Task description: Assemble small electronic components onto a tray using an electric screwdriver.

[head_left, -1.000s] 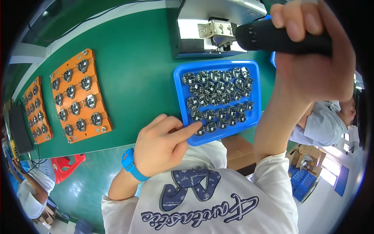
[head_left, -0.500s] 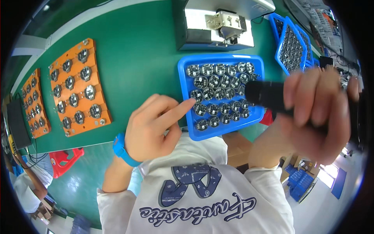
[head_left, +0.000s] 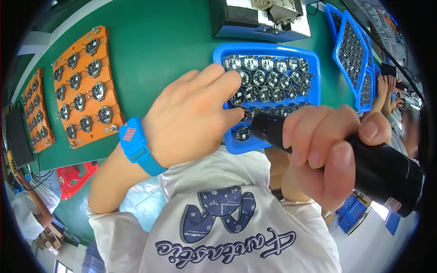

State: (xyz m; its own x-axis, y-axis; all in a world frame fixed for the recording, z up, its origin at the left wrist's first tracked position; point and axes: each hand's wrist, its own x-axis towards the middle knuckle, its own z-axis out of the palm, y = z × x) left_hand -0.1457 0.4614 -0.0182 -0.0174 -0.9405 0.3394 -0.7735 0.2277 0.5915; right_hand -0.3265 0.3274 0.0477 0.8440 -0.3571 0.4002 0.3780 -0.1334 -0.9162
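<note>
My left hand [head_left: 195, 113] reaches over the left rim of a blue tray [head_left: 221, 52]. Its fingers are bent and the thumb stands apart from them, with a round metal-and-black part [head_left: 237, 97] in the gap; whether they touch it cannot be told. A blue strap [head_left: 139, 148] circles that wrist. Wrapped round a thick black cylindrical hand tool [head_left: 384, 175] is my right hand [head_left: 323, 152]. The tool's narrower ribbed end reaches over the tray's lower part, and its tip is not seen clearly. Rows of similar round parts [head_left: 266, 94] fill the tray, some hidden behind my hands.
Two orange fixture boards [head_left: 86, 102] with round parts lie on the green table [head_left: 150, 41] at left. Behind the tray stands a white-and-black device [head_left: 259, 22] with a metal bracket. More filled blue trays [head_left: 350, 50] are stacked at right, beside another person's hands [head_left: 384, 93].
My left hand has moved right and up over the tray edge, from pointing with one finger. The right hand has brought the tool leftward and lower over the tray. The whole view has shifted slightly.
</note>
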